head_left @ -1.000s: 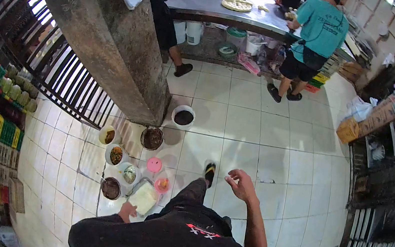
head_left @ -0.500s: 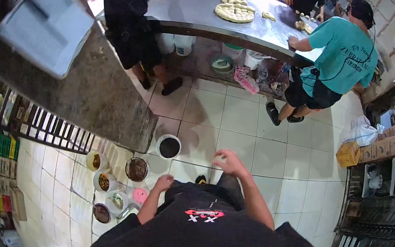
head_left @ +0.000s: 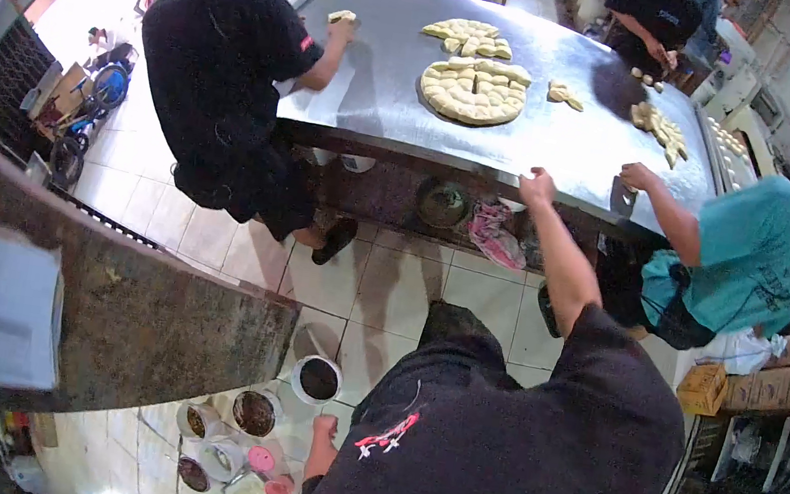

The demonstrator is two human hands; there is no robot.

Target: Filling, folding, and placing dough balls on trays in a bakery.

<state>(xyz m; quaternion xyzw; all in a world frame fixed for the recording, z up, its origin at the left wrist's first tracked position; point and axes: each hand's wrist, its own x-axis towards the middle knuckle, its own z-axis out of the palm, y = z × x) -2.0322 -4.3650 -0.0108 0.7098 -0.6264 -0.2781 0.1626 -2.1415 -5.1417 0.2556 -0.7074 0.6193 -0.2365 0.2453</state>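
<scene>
Near the bucket (head_left: 295, 381), the left hand (head_left: 324, 427) looks indistinct.

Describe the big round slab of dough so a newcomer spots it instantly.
Find the broad metal table ahead. Near its middle, beyond and left of the person's right hand, lies a pale round dough slab marked into chunks. It is rounder and larger than the dough behind it and the small dough piece to its right.

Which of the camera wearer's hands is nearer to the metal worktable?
Right. The right hand appears at the near edge of the metal worktable; the left hand is lower, well short of it.
</scene>
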